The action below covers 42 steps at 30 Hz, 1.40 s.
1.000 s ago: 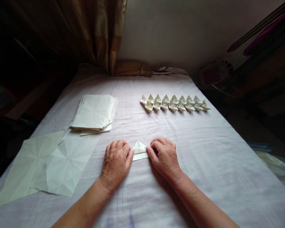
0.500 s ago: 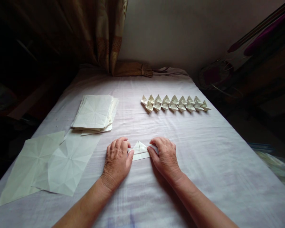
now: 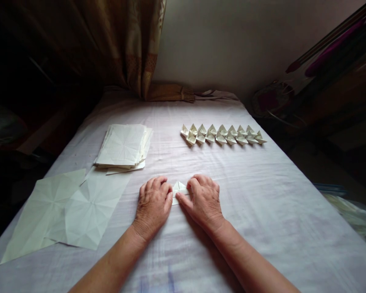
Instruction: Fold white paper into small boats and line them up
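A small folded piece of white paper [image 3: 179, 188] lies on the cloth between my hands, its pointed peak facing away from me and a flat strip along the near side. My left hand [image 3: 154, 201] is closed over its left end, thumb and fingers together. On the other side my right hand [image 3: 203, 198] grips the right end, with the thumb laid across the front strip. Both ends of the paper are hidden under my fingers.
Two rows of folded paper boats [image 3: 221, 135] stand at the back right. A stack of creased paper sheets [image 3: 122, 144] lies at the back left, with loose creased sheets [image 3: 87, 211] in front. A curtain [image 3: 137, 53] hangs at the far edge of the cloth-covered surface [image 3: 262, 228].
My right hand has moved left along the folded paper, its thumb now lying over the strip. The left hand has shifted slightly right, so less of the paper shows.
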Available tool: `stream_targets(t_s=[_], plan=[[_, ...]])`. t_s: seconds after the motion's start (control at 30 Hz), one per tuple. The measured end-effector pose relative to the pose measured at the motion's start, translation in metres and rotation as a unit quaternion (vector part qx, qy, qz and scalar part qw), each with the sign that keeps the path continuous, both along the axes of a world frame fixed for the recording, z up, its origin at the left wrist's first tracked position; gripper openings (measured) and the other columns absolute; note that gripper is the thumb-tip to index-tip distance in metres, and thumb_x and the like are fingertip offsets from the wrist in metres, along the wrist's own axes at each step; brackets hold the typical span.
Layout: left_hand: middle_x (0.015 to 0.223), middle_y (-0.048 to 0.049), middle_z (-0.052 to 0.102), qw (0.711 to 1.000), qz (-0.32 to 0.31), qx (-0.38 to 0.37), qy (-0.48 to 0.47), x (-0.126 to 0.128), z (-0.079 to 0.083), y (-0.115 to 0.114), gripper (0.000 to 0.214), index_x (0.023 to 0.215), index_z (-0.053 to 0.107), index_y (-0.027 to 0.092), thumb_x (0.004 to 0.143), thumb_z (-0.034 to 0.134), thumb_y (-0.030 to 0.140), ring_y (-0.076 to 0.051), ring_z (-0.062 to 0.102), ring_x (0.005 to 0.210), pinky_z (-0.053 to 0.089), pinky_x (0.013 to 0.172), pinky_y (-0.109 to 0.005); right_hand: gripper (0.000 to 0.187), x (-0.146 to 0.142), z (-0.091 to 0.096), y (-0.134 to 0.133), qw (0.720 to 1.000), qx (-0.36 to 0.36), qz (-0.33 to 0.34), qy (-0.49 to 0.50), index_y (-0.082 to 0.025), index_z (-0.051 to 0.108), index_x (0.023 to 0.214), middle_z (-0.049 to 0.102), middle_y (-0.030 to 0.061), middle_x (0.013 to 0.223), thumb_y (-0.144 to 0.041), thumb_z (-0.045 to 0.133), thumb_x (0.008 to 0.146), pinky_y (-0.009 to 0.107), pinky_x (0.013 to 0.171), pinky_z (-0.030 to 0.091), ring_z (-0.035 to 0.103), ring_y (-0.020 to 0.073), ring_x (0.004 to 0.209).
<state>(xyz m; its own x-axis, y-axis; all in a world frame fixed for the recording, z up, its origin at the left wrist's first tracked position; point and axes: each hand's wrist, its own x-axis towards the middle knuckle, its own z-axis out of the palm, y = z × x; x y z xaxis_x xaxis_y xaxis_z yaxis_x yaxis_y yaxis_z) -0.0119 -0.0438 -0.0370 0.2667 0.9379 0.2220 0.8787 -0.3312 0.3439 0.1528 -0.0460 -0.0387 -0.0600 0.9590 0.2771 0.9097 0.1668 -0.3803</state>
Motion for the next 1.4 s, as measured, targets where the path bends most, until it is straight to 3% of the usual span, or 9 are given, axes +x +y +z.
stream_targets(t_s=[0.33, 0.43, 0.53, 0.67, 1.03, 1.23, 1.4], plan=[[0.117, -0.0065, 0.063, 1.0, 0.009, -0.01, 0.011, 0.0, 0.004, -0.001, 0.009, 0.089, 0.062, 0.023, 0.088, 0.054, 0.02, -0.026, 0.053, 0.115, 0.039, 0.099, -0.044, 0.004, 0.025, -0.004, 0.0, 0.998, -0.013, -0.032, 0.049, -0.024, 0.063, 0.083, 0.064, 0.0033, 0.103, -0.028, 0.063, 0.084, 0.038, 0.089, 0.032, 0.054, 0.0231, 0.099], [0.118, -0.0084, 0.062, 1.0, 0.016, -0.006, 0.015, 0.007, 0.004, 0.002, 0.005, 0.082, 0.06, 0.022, 0.085, 0.059, 0.026, -0.027, 0.052, 0.115, 0.039, 0.099, -0.046, 0.005, 0.027, -0.004, 0.0, 0.998, -0.01, -0.029, 0.052, -0.024, 0.063, 0.082, 0.064, 0.004, 0.102, -0.028, 0.062, 0.084, 0.039, 0.089, 0.033, 0.054, 0.0235, 0.099], [0.122, -0.0116, 0.06, 1.0, 0.02, 0.001, 0.013, 0.019, 0.003, 0.006, 0.015, 0.079, 0.057, 0.02, 0.084, 0.063, 0.034, -0.03, 0.05, 0.118, 0.038, 0.1, -0.048, 0.007, 0.026, -0.005, 0.0, 0.998, -0.003, -0.027, 0.056, -0.024, 0.063, 0.081, 0.064, 0.0042, 0.102, -0.029, 0.062, 0.085, 0.039, 0.089, 0.032, 0.054, 0.0236, 0.098], [0.121, -0.0117, 0.06, 1.0, 0.019, 0.004, 0.001, 0.029, 0.001, 0.009, 0.014, 0.079, 0.057, 0.021, 0.084, 0.063, 0.032, -0.029, 0.05, 0.119, 0.038, 0.101, -0.048, 0.008, 0.026, -0.006, 0.0, 0.997, -0.002, -0.021, 0.068, -0.024, 0.063, 0.081, 0.064, 0.0038, 0.101, -0.03, 0.062, 0.085, 0.039, 0.089, 0.032, 0.054, 0.0231, 0.098], [0.118, -0.0117, 0.059, 0.999, 0.026, 0.014, 0.017, -0.007, -0.001, -0.002, 0.01, 0.079, 0.055, 0.021, 0.087, 0.056, 0.026, -0.029, 0.05, 0.119, 0.037, 0.105, -0.051, 0.007, 0.028, -0.006, -0.001, 0.997, 0.005, -0.017, 0.08, -0.024, 0.064, 0.08, 0.064, 0.0048, 0.105, -0.028, 0.062, 0.085, 0.042, 0.092, 0.034, 0.054, 0.0243, 0.101], [0.118, -0.0107, 0.06, 1.0, 0.025, 0.019, 0.002, -0.009, -0.002, -0.003, 0.01, 0.079, 0.056, 0.021, 0.087, 0.055, 0.026, -0.028, 0.051, 0.118, 0.037, 0.106, -0.051, 0.009, 0.028, -0.01, 0.001, 0.997, 0.027, 0.014, 0.078, -0.023, 0.062, 0.08, 0.065, 0.0048, 0.105, -0.027, 0.061, 0.087, 0.04, 0.09, 0.034, 0.055, 0.0233, 0.101], [0.128, -0.0092, 0.056, 1.0, -0.004, 0.021, -0.007, -0.006, -0.003, -0.004, 0.014, 0.093, 0.064, 0.025, 0.092, 0.05, 0.022, -0.027, 0.049, 0.123, 0.032, 0.109, -0.054, 0.012, 0.026, -0.008, -0.003, 0.992, 0.088, 0.078, 0.043, -0.023, 0.066, 0.088, 0.066, 0.0059, 0.107, -0.022, 0.055, 0.091, 0.038, 0.088, 0.036, 0.055, 0.0226, 0.103]])
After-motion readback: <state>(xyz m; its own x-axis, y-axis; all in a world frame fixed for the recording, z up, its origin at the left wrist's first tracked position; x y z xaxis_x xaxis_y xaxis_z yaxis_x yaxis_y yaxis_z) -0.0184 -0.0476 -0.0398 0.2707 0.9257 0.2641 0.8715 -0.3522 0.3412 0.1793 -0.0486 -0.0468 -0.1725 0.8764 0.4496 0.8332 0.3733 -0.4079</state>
